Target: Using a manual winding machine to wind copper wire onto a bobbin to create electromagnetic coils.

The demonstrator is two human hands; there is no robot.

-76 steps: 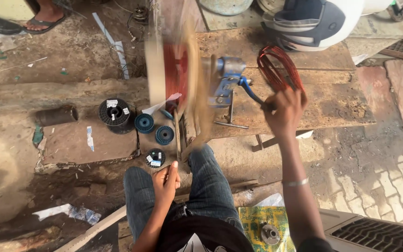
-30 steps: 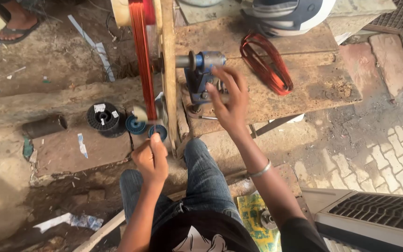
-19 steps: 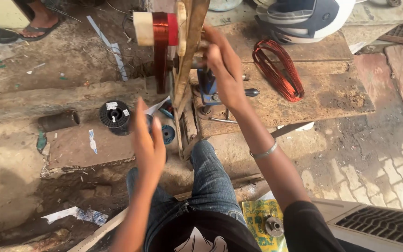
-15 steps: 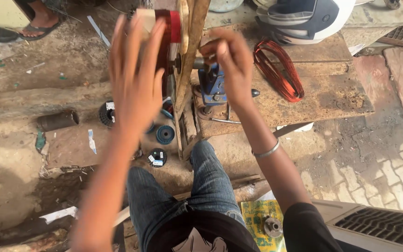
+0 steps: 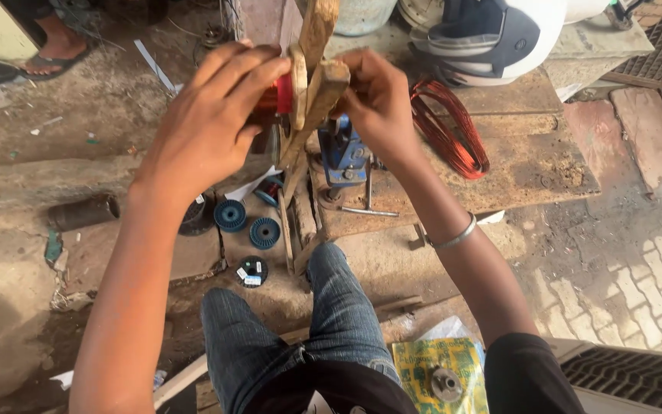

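Seen from the head camera looking down: a seated person in jeans holds a wooden winding frame up close to the lens, both hands raised on either side of it. The left hand wraps its fingers around a red spool of wire mounted on the frame's left side — clenched on it. The right hand presses against the frame's right edge, its fingers curled; whether they pinch anything is hidden behind the wood. Below the hands a blue vise stands on the wooden counter, with a loose coil of copper wire lying to its right and a helmet further back. On the ground by the left knee sit two blue bobbins and a black one. In my judgement the frame sits loosely between the hands — a slip could drop it onto the vise, or let the fine wire unspool and tangle.
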